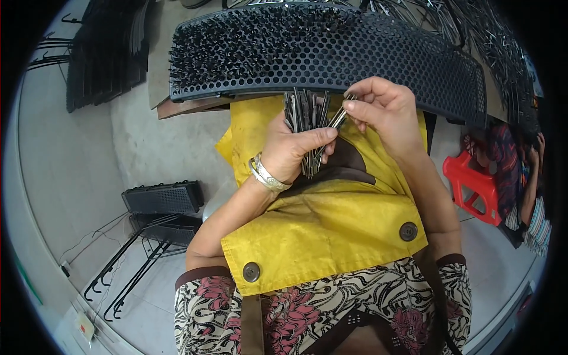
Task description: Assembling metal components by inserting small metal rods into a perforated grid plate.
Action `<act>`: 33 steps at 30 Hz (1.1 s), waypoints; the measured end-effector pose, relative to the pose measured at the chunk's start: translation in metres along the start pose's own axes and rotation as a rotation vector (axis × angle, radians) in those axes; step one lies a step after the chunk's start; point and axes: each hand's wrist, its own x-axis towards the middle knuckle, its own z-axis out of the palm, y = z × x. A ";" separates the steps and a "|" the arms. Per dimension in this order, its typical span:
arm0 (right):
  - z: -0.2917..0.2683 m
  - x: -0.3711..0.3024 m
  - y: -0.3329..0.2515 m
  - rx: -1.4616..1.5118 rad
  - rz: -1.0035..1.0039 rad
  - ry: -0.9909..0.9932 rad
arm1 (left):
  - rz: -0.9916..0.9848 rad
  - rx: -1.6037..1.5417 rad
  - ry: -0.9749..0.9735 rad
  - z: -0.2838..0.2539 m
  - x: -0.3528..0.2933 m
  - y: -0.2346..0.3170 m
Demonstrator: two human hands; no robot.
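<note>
My left hand [290, 145] is closed around a thick bundle of thin dark metal rods [305, 112], held roughly upright over my yellow apron [331, 231]. My right hand [384, 109] pinches a few slim shiny rods [340, 115] at the bundle's right side, between thumb and fingers. Just beyond both hands lies a long black perforated panel [378, 59] with rows of round holes. Its left part is crowded with dark rod ends [236, 44] standing in the holes; holes toward the right show bare.
Loose metal rods [497, 41] pile up behind the panel at the far right. A red plastic stool [473, 186] stands at right, beside another person [515, 171]. Black perforated panels [163, 198] and hooked rods [127, 266] lie on the floor at left. Dark sheets [106, 59] lean at far left.
</note>
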 end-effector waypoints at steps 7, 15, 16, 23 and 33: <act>0.003 -0.007 0.002 0.121 -0.035 0.033 | 0.025 0.028 -0.034 -0.001 -0.003 -0.002; 0.003 -0.009 0.002 0.233 -0.046 -0.026 | -0.081 -0.049 -0.137 -0.001 -0.004 0.005; 0.002 -0.009 0.002 0.229 -0.026 -0.044 | -0.105 -0.091 -0.166 0.000 -0.004 0.006; 0.003 -0.018 0.003 0.059 -0.065 -0.022 | -0.177 -0.027 -0.155 -0.005 -0.004 0.004; -0.009 -0.010 -0.002 0.314 -0.182 0.175 | -0.128 -0.055 -0.118 -0.009 -0.006 -0.003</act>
